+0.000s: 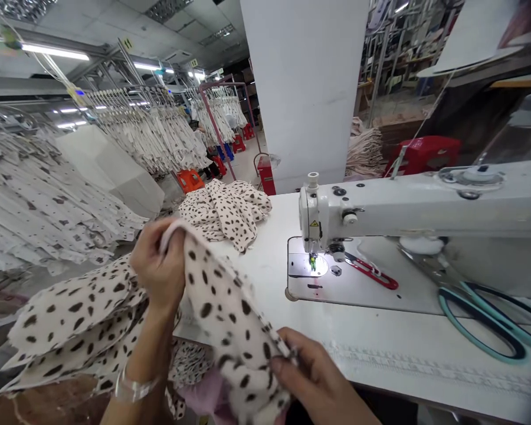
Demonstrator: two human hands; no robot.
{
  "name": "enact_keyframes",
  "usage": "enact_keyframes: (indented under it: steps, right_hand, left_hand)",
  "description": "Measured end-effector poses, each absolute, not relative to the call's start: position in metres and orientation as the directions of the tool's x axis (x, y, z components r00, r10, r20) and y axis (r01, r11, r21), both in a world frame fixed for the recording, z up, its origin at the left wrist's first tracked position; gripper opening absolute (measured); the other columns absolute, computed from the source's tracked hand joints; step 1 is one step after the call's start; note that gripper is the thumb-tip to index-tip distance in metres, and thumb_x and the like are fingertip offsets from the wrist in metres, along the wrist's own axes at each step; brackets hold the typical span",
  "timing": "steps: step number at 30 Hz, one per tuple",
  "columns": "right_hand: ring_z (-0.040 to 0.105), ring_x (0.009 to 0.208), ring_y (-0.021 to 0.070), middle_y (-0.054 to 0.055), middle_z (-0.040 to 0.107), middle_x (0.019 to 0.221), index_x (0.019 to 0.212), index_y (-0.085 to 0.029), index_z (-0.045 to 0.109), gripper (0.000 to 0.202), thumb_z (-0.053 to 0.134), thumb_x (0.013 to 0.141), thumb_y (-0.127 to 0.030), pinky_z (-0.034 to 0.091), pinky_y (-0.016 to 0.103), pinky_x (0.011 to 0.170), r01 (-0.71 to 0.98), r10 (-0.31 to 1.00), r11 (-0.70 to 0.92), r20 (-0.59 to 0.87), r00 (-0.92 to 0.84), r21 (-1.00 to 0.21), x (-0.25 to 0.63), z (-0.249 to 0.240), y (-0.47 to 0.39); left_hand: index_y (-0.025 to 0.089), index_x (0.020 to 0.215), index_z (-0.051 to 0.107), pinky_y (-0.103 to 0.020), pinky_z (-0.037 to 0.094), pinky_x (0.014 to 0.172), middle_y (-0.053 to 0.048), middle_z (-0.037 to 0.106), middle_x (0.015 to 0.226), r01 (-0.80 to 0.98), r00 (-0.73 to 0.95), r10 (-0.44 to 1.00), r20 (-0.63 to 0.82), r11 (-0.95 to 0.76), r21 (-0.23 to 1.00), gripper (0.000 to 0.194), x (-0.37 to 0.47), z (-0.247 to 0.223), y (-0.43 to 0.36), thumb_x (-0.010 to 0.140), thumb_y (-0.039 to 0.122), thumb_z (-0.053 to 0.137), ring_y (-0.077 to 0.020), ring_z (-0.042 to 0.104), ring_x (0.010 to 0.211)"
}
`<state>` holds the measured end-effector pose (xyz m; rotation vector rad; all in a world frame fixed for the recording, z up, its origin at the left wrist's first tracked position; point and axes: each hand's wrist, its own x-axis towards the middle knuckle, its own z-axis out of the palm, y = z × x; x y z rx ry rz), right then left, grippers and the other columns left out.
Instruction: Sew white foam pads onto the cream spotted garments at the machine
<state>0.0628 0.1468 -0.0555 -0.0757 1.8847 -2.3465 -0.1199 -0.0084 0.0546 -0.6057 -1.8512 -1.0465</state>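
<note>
A cream fabric piece with dark brown spots [230,307] stretches between my two hands in front of the sewing table. My left hand [159,260] is closed on its upper edge, raised at the left. Lower down and to the right, my right hand [314,372] pinches the fabric's edge with thumb and fingers. The lower part of the cloth hangs blurred towards my lap. Right of the cloth stands a white sewing machine [380,206], its needle area [312,262] lit and with no fabric under it.
Spotted fabric lies heaped at the back of the table [230,212], and more spotted pieces [79,313] are piled at left. Red-handled thread snips [374,273] and large teal-handled scissors [482,324] rest by the machine. A white pillar [310,88] stands behind.
</note>
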Motion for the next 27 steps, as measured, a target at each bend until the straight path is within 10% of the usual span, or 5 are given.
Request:
enact_keyframes:
  steps: [2,5,11,20,27]
  right_hand:
    - [0.062,0.064,0.0163,0.002,0.062,0.079,0.111,-0.021,0.058,0.050,0.047,0.089,-0.065,0.051,0.026,0.052,0.112,-0.146,-0.330,-0.066,-0.987,-0.937,0.060,-0.054,0.137]
    - [0.060,0.064,0.0175,0.004,0.063,0.076,0.109,-0.019,0.060,0.045,0.044,0.093,-0.058,0.051,0.028,0.055,0.043,0.112,0.051,-0.038,-0.993,-0.998,0.063,-0.081,0.149]
    - [0.064,0.078,0.0234,0.010,0.066,0.092,0.137,-0.017,0.045,0.048,0.045,0.096,-0.042,0.052,0.034,0.064,0.008,0.273,0.878,0.489,-0.828,-0.478,0.072,-0.125,0.197]
    - [0.056,0.119,0.0201,0.005,0.066,0.122,0.119,-0.017,0.062,0.029,0.045,0.096,-0.021,0.046,0.032,0.088,-0.214,-0.069,0.965,0.638,-0.767,-0.153,0.056,-0.121,0.213]
    - [0.056,0.119,0.0237,0.008,0.063,0.128,0.123,-0.012,0.060,0.031,0.046,0.098,-0.026,0.041,0.036,0.091,-0.092,0.046,0.978,0.617,-0.786,-0.189,0.051,-0.126,0.212]
  left_hand:
    - [0.018,0.087,0.069,-0.027,0.049,0.070,-0.002,0.069,0.082,0.871,-0.424,0.357,0.832,0.412,0.267,0.015,-0.152,0.065,0.028,0.086,0.031,0.062,-0.0155,0.062,0.074]
    - [0.017,0.089,0.068,-0.027,0.051,0.067,-0.003,0.069,0.081,0.886,-0.442,0.852,0.279,0.366,0.285,0.018,-0.185,0.040,0.088,0.092,0.028,0.054,-0.0149,0.063,0.071]
    - [0.013,0.097,0.061,-0.039,0.053,0.076,-0.012,0.063,0.102,0.877,-0.474,0.868,0.150,0.449,0.175,0.015,-0.159,-0.034,0.126,0.089,0.011,0.049,-0.0254,0.061,0.093]
    - [0.026,0.132,0.049,-0.059,0.041,0.102,-0.007,0.046,0.145,0.901,-0.396,0.918,0.008,0.387,0.198,0.044,-0.141,-0.067,0.091,0.090,0.015,0.040,-0.0364,0.035,0.138]
    - [0.017,0.070,0.058,-0.053,0.039,0.107,-0.006,0.065,0.099,0.920,-0.294,0.955,0.030,0.275,0.281,0.026,-0.183,-0.077,0.137,0.089,0.013,0.040,-0.0284,0.057,0.113]
